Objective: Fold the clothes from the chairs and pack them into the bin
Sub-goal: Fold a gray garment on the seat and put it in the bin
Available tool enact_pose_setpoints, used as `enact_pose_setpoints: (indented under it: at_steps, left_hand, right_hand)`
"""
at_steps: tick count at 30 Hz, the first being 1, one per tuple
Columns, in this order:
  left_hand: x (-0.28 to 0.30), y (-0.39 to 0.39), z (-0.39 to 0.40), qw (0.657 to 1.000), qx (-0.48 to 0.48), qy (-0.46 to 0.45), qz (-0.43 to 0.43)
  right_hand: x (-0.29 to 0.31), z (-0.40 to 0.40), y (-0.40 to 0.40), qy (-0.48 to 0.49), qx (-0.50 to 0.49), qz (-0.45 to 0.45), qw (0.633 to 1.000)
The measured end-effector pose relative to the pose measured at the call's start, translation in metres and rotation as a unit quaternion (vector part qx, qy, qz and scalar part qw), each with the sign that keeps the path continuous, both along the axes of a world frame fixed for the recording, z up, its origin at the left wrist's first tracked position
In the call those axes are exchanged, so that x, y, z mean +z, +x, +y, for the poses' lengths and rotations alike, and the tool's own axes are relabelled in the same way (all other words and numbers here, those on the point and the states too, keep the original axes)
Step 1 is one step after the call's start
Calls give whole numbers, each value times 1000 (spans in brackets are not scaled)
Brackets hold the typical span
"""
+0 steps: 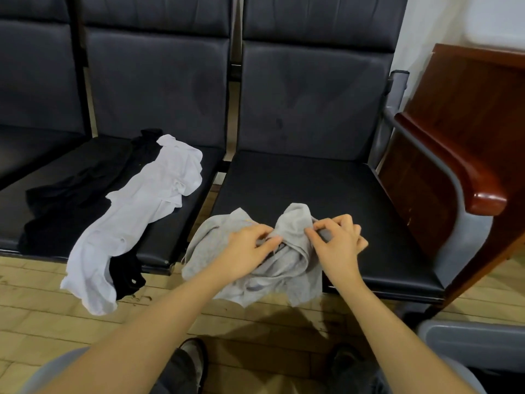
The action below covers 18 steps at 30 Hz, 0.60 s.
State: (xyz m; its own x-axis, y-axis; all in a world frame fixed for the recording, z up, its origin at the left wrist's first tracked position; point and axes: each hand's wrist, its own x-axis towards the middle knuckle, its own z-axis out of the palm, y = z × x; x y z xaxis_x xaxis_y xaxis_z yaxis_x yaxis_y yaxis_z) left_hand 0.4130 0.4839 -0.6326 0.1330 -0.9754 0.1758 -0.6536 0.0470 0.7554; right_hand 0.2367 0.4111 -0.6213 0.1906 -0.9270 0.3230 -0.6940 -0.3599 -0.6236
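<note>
1. The left hand [250,245] pinches a bunched part of the grey garment [255,268], fingers curled into the cloth near its middle.
2. The right hand [335,237] pinches the same garment just beside the left, thumb and forefinger closed on a raised fold.
3. The grey garment lies crumpled on the front edge of the right-hand chair seat [312,189], with its lower part hanging over the edge toward the wooden floor [42,308].
4. It looks thin, soft and light. It will likely sag and slide rather than keep a shape, so it probably wants taking by a seam, hem or shoulder corners and spreading flat before folding.
5. On the next seat to the left lie a white garment [136,220] and a black garment [71,211], both unfolded, the white one draped partly over the black and off the seat edge.
6. No bin can be clearly made out; a grey rounded object [468,339] at lower right may be one.
</note>
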Motion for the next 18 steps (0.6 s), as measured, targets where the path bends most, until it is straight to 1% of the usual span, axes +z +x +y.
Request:
enact_pose_setpoints:
  at_steps: [2,3,5,8,9,10,12,14,16,18]
  left_hand:
    - [-5,-5,-4,998,13,-19,-51]
    - [-4,-8,-5,997,24,-38,-57]
    - [2,-12,-7,996,34,-77,-22]
    - [23,-11,-7,993,22,-60,100]
    - [30,-9,-6,991,19,-58,119]
    - [36,-5,-6,991,18,-58,118]
    - [42,1,-3,995,2,-39,93]
    - [45,7,0,998,-18,-4,61]
    - [43,12,4,999,-28,32,0]
    - [41,18,7,998,-26,53,-37]
  right_hand:
    - [-1,-2,-5,3,-6,-7,1000]
    - [-1,-2,-6,-2,-9,-16,1000]
    - [0,-3,-9,-18,-14,-46,999]
    - [7,-7,-13,-41,-29,-97,994]
    - [9,-10,-15,-49,-37,-105,993]
    - [11,-12,-17,-57,-45,-110,991]
    - [11,-17,-20,-66,-58,-101,991]
    - [8,-20,-21,-66,-67,-70,993]
    - [3,-23,-21,-62,-73,-50,994]
    - [0,-25,-19,-60,-75,-32,995]
